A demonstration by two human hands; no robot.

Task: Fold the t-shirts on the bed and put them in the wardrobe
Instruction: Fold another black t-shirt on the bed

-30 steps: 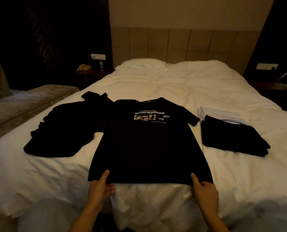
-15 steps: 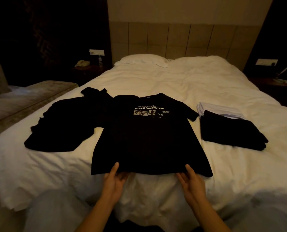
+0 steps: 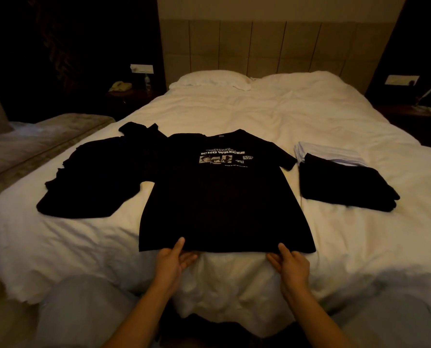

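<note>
A black t-shirt (image 3: 222, 197) with a white chest print lies spread flat, front up, on the white bed (image 3: 284, 114). My left hand (image 3: 174, 261) and my right hand (image 3: 288, 263) are at its near hem, inward from the corners. Each thumb lies on the hem, and the fingers stretch out just below the edge on the sheet. To the left lies another black garment (image 3: 94, 177), loosely spread. To the right sits a folded black t-shirt (image 3: 342, 187) on top of folded white ones (image 3: 330, 154). No wardrobe is in view.
Pillows (image 3: 209, 80) lie by the padded headboard. A dark nightstand with a telephone (image 3: 120, 86) stands at the left, another nightstand (image 3: 410, 114) at the right. A second bed or bench (image 3: 33, 144) runs along the left. My knees show at the bottom.
My hands left the hem's outer corners and moved inward along it. The shirt's near edge now lies flat on the bed. The camera view shifted slightly.
</note>
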